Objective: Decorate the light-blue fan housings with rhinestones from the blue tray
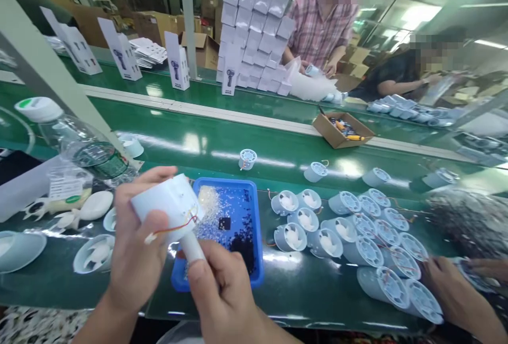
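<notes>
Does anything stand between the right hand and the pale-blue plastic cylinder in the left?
Yes: a smooth white rod, gripped by the right hand, spans the gap to the pale-blue plastic cylinder in the left hand. Nothing else visible stands between.

From where I sit, no lettering comes through as readable words. I see a green label (103,159) on the clear bottle (69,131), a green mark (27,103) on its white cap (44,110), rows of print on a white slip (65,182) near it, and tiny captions under the device pictures (175,70) on the upright white boxes (184,68), all illegible to me.
</notes>
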`<control>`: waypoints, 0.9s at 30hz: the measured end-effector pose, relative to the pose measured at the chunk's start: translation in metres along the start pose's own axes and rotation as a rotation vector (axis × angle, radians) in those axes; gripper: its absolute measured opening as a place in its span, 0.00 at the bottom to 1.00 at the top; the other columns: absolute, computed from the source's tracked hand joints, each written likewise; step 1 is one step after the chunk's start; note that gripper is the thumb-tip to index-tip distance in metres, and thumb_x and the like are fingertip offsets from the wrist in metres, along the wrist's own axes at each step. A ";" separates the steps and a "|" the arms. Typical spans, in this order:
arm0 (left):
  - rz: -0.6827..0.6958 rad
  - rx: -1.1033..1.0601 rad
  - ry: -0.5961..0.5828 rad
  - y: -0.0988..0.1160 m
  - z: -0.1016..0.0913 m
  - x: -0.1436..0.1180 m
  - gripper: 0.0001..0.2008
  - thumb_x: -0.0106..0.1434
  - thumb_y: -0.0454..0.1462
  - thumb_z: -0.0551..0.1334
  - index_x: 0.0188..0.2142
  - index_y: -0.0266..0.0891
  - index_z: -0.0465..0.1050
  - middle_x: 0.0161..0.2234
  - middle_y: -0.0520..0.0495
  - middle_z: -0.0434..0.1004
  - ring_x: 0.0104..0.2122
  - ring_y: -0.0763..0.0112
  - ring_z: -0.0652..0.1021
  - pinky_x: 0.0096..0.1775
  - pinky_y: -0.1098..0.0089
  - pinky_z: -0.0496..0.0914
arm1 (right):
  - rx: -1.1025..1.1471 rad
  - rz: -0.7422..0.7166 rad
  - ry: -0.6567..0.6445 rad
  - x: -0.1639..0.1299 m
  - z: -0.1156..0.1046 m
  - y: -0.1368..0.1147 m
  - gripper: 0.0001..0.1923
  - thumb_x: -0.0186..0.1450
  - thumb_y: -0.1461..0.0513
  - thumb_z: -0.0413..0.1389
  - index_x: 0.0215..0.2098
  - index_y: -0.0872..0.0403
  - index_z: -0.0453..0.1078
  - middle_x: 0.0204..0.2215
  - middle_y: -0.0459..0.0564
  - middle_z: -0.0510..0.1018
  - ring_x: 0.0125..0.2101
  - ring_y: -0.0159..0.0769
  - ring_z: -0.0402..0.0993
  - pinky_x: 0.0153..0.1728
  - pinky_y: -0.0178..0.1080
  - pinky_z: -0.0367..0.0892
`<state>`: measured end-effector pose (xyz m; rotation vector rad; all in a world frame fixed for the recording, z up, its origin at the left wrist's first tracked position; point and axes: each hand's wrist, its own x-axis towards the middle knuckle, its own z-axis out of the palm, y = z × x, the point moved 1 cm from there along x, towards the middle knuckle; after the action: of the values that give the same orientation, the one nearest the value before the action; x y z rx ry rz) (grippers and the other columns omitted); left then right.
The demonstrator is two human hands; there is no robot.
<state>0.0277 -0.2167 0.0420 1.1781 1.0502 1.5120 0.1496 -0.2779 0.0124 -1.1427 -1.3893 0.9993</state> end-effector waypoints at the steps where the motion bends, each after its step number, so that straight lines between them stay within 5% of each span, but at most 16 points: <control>1: -0.027 0.027 -0.073 0.001 0.004 0.008 0.14 0.56 0.47 0.63 0.35 0.46 0.61 0.43 0.49 0.73 0.41 0.62 0.78 0.39 0.63 0.74 | -0.010 -0.010 -0.003 0.005 -0.006 0.002 0.18 0.69 0.55 0.45 0.32 0.54 0.73 0.17 0.41 0.61 0.17 0.26 0.56 0.20 0.32 0.53; 4: -0.056 0.341 -0.237 -0.001 0.016 0.049 0.23 0.53 0.49 0.66 0.37 0.45 0.53 0.39 0.48 0.71 0.36 0.63 0.78 0.35 0.64 0.73 | -0.120 0.008 0.030 0.012 -0.030 0.013 0.12 0.68 0.59 0.47 0.39 0.54 0.71 0.19 0.40 0.62 0.18 0.26 0.56 0.20 0.31 0.53; 6: -0.021 0.693 -0.282 -0.011 0.024 0.086 0.33 0.47 0.49 0.69 0.43 0.44 0.51 0.39 0.46 0.69 0.37 0.60 0.77 0.35 0.63 0.71 | -0.170 0.058 0.232 0.010 -0.050 0.023 0.11 0.67 0.60 0.50 0.45 0.54 0.67 0.18 0.37 0.60 0.17 0.26 0.56 0.18 0.30 0.54; 10: 0.114 1.191 -0.509 -0.062 0.047 0.153 0.25 0.51 0.45 0.65 0.48 0.43 0.64 0.45 0.41 0.67 0.47 0.52 0.72 0.45 0.59 0.68 | -0.221 0.062 0.539 -0.005 -0.075 0.040 0.07 0.63 0.58 0.58 0.36 0.53 0.68 0.24 0.42 0.68 0.23 0.30 0.66 0.24 0.32 0.64; 15: 0.030 1.400 -0.630 -0.110 0.071 0.183 0.32 0.55 0.46 0.61 0.59 0.45 0.64 0.57 0.34 0.61 0.59 0.39 0.59 0.53 0.49 0.59 | -0.254 -0.020 0.564 -0.020 -0.075 0.064 0.11 0.68 0.54 0.51 0.43 0.51 0.67 0.34 0.48 0.71 0.30 0.33 0.70 0.29 0.37 0.68; 20: -0.018 1.402 -0.422 -0.098 0.050 0.207 0.29 0.63 0.53 0.49 0.58 0.44 0.67 0.61 0.38 0.59 0.62 0.40 0.54 0.56 0.43 0.51 | -0.277 -0.049 0.573 -0.027 -0.065 0.085 0.12 0.71 0.53 0.46 0.45 0.50 0.64 0.32 0.45 0.69 0.28 0.31 0.67 0.29 0.36 0.66; 24: -0.194 1.495 -0.220 -0.094 0.008 0.230 0.31 0.57 0.44 0.62 0.57 0.29 0.65 0.68 0.35 0.41 0.65 0.40 0.40 0.60 0.41 0.38 | -0.318 -0.022 0.548 -0.027 -0.062 0.092 0.12 0.71 0.53 0.46 0.46 0.49 0.64 0.33 0.46 0.68 0.28 0.31 0.67 0.29 0.37 0.64; 27: -0.469 1.496 -0.142 -0.102 -0.014 0.236 0.36 0.50 0.37 0.68 0.56 0.20 0.61 0.66 0.28 0.42 0.65 0.38 0.38 0.56 0.34 0.31 | -0.345 -0.007 0.527 -0.026 -0.062 0.095 0.12 0.71 0.53 0.46 0.46 0.49 0.64 0.33 0.46 0.68 0.28 0.32 0.66 0.29 0.37 0.64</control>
<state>0.0024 0.0333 -0.0125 1.7060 2.2471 0.0537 0.2231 -0.2851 -0.0774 -1.5210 -1.1504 0.4061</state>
